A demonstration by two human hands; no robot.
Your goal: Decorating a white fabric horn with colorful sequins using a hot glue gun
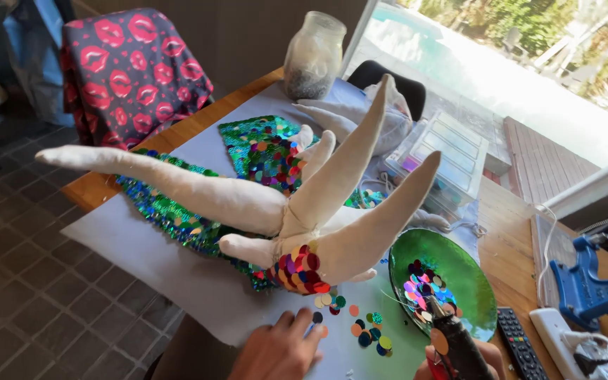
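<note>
Sequins [297, 271] in red, gold and purple cover only a small band at the near base of the pale stuffed cloth figure [304, 204], which lies on a grey sheet [177, 267] over the wooden table [522, 232]. Its long limbs, reaching left and to the far right, are bare cloth, so by the look of it most of the covering is left to do. Loose sequins [364, 331] lie scattered on the sheet just near of the figure, and more sit in a green dish [459, 267] to the right. Green sequinned fabric [262, 148] lies under and beyond the figure.

The left hand [279, 348] rests flat on the sheet, fingers spread and holding nothing, its tips close to the loose sequins. The right hand [480, 359] is mostly cut off by the near edge; it seems wrapped around a dark glue gun [455, 341] with an orange sequin at its tip, though the grip itself is hard to make out.

Further right are a remote control [518, 345] and a blue tool [585, 281], partly out of frame. A glass jar [313, 56] stands at the far side.
</note>
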